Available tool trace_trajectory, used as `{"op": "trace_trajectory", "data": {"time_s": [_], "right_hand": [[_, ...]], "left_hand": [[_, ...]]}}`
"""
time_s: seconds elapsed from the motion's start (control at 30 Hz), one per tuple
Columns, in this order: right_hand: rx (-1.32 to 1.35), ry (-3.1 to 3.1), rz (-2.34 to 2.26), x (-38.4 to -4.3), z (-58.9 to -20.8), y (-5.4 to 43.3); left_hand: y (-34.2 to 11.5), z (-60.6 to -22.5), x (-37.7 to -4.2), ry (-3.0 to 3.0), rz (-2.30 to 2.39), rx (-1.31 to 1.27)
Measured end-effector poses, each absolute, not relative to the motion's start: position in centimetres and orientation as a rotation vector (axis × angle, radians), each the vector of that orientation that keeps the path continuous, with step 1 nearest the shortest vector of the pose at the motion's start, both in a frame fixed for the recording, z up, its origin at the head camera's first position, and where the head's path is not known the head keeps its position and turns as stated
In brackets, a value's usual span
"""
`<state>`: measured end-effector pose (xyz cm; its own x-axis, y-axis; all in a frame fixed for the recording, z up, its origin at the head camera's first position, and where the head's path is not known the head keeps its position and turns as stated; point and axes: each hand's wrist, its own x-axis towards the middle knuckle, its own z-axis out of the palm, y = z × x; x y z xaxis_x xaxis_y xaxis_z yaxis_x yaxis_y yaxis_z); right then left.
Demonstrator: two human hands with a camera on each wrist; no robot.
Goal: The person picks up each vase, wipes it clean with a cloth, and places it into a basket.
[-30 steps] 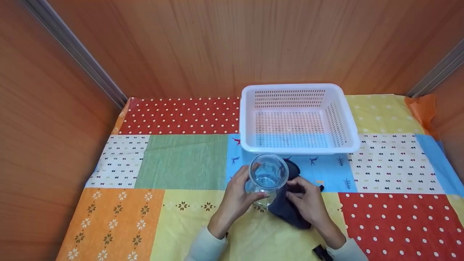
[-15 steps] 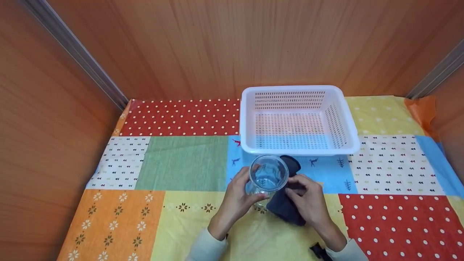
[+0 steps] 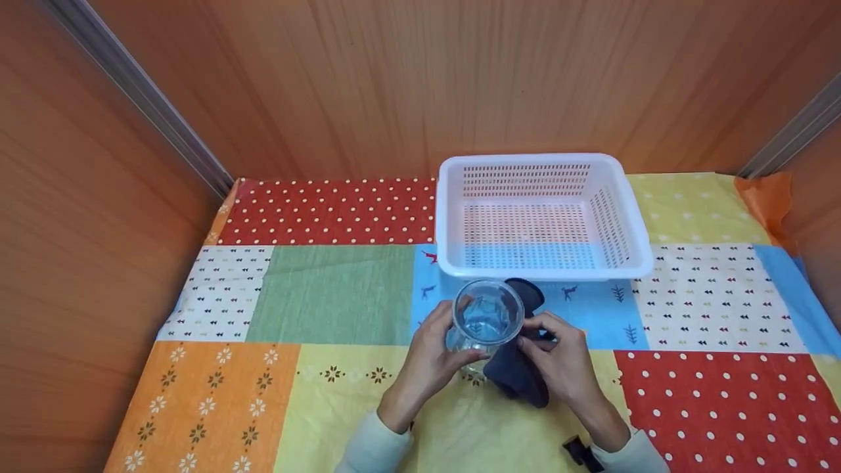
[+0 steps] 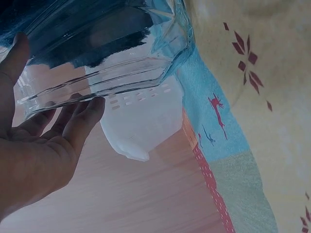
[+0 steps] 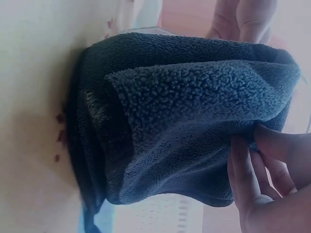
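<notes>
A clear glass jar (image 3: pixel 487 314) with a round open mouth stands in front of the basket. My left hand (image 3: pixel 430 358) grips it, fingers along the far left side and thumb at the front; in the left wrist view the glass (image 4: pixel 126 77) shows ridges near the rim. Against the jar's right side hangs a dark grey-blue cloth (image 3: pixel 519 374), fuzzy and folded over in the right wrist view. My right hand (image 3: pixel 562 358) pinches this towel (image 5: pixel 194 97) between thumb and fingers. The towel hides part of the jar's side.
Just behind the jar stands a white perforated plastic basket (image 3: pixel 542 272). A patchwork tablecloth (image 3: pixel 341 295) covers the table. Wooden panels (image 3: pixel 420 85) enclose the back and sides. A black strap (image 3: pixel 581 453) hangs at the right wrist.
The towel's folds have shifted: its upper end shows more beside the jar, and its lower end has drawn up and left slightly. Both hands keep nearly the same place.
</notes>
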<state>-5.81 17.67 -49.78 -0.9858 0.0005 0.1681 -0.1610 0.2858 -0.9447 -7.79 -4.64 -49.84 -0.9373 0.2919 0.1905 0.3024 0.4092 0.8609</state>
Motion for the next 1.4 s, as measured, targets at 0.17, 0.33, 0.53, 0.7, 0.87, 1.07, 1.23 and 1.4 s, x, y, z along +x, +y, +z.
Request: {"op": "trace_trajectory", "data": {"time_s": [0.17,0.33,0.53,0.7,0.87,1.07,1.23,1.4], "right_hand": [[0.116,-2.451,1.775,-5.8,-51.3,17.7],[0.073,-2.503,1.765,-5.7,-52.4,17.8],[0.054,-2.514,1.779,-5.6,-52.9,17.8],[0.057,-2.5,1.796,-5.5,-52.9,17.8],[0.075,-2.464,1.808,-5.3,-52.4,17.7],[0.18,-2.366,1.794,-5.4,-50.6,17.5],[0.202,-2.359,1.744,-5.4,-49.2,17.4],[0.165,-2.378,1.773,-5.5,-49.4,17.5]], "left_hand": [[-4.7,-50.0,-7.8,-2.621,-1.595,-0.564],[-4.8,-50.1,-7.8,-2.625,-1.608,-0.559],[-4.8,-50.2,-7.7,-2.626,-1.588,-0.554],[-4.8,-50.2,-7.5,-2.626,-1.572,-0.557],[-4.8,-50.2,-7.4,-2.625,-1.611,-0.568],[-4.8,-50.1,-7.5,-2.626,-1.604,-0.565],[-4.6,-50.1,-7.6,-2.64,-1.605,-0.554],[-4.6,-50.1,-7.7,-2.642,-1.601,-0.546]]}}
